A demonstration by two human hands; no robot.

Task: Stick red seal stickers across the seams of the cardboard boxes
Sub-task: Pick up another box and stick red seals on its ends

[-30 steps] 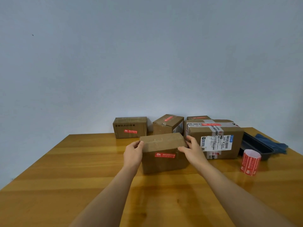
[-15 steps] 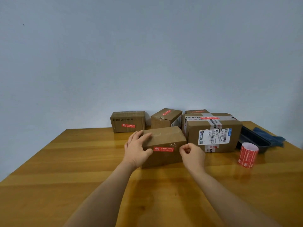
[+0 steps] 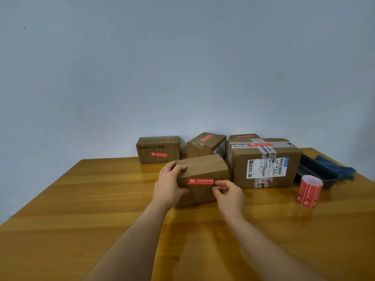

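The person is working on the near cardboard box, which is lying on the wooden surface in front of the other boxes. The left hand is wrapping round the box's left end, fingers curling over the top edge and thumb on the front face, steadying it. The right hand is hovering at the right end of the red seal sticker on the front face, its fingertips bunching together right at the sticker's edge; whether that grip is pinching the sticker's corner or only pressing it down cannot be told. By my reading, the step in hand is finishing this sticker, rubbing its loose end flat; the next move calls for firm pressure along the strip, then a fresh sticker from the sticker roll standing to the right. The box is plain brown corrugated card, matte and slightly dented, with taped seams on top. The sticker is a narrow glossy red rectangle with white print. The surface is varnished, reflective wood. Behind are standing a rear left box, a tilted middle box and a large taped box bearing a white shipping label, each showing red stickers.
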